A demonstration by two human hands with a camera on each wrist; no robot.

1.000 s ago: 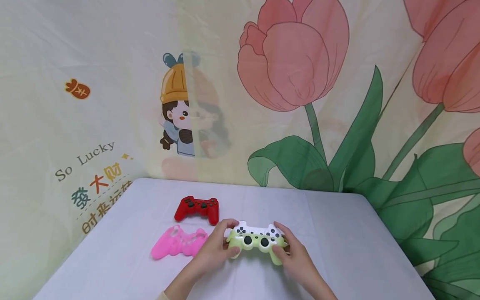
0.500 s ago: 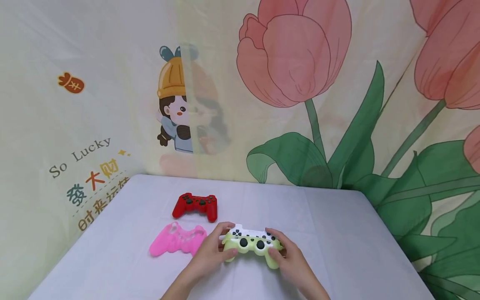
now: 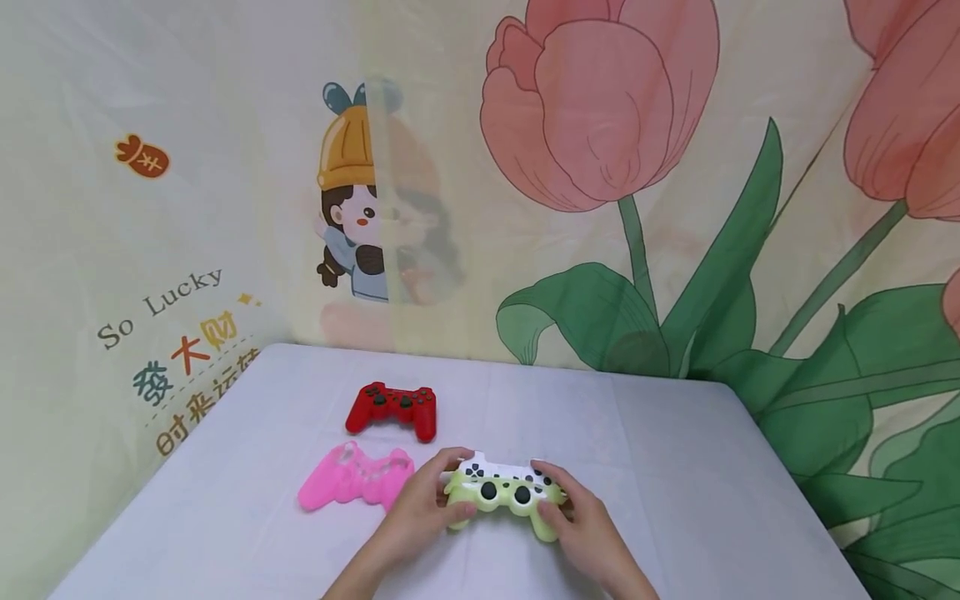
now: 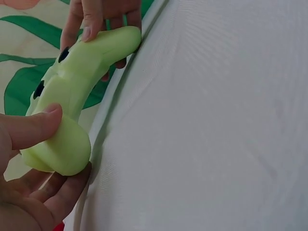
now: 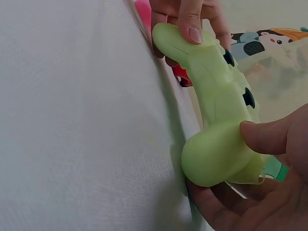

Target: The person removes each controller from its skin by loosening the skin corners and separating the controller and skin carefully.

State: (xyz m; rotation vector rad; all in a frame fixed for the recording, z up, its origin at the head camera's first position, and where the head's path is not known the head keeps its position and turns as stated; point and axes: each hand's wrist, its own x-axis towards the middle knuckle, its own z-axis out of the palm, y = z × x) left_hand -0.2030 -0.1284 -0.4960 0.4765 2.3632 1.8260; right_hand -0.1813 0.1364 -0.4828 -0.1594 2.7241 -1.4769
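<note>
Both hands hold a white game controller [image 3: 498, 468] whose lower part is covered by a pale green silicone sleeve [image 3: 504, 493]. Its upper edge with the buttons shows bare white, and two black thumbsticks poke through the green. My left hand [image 3: 423, 508] grips the left end, thumb on the front face and fingers behind. At the right end my right hand [image 3: 588, 525] grips the same way, its index finger along the white top edge. In the right wrist view, the green sleeve [image 5: 216, 106] wraps both handles, and a loose edge stands off near the right fingers.
A pink silicone controller sleeve [image 3: 356, 477] lies on the white-covered table [image 3: 675, 483], just left of the left hand. Behind it sits a red game controller [image 3: 392, 410]. A printed curtain [image 3: 450, 333] hangs along the table's back edge.
The hands and the controller have shifted slightly left and down in the head view, mostly in the first half second. The right index finger has moved inward along the top edge.
</note>
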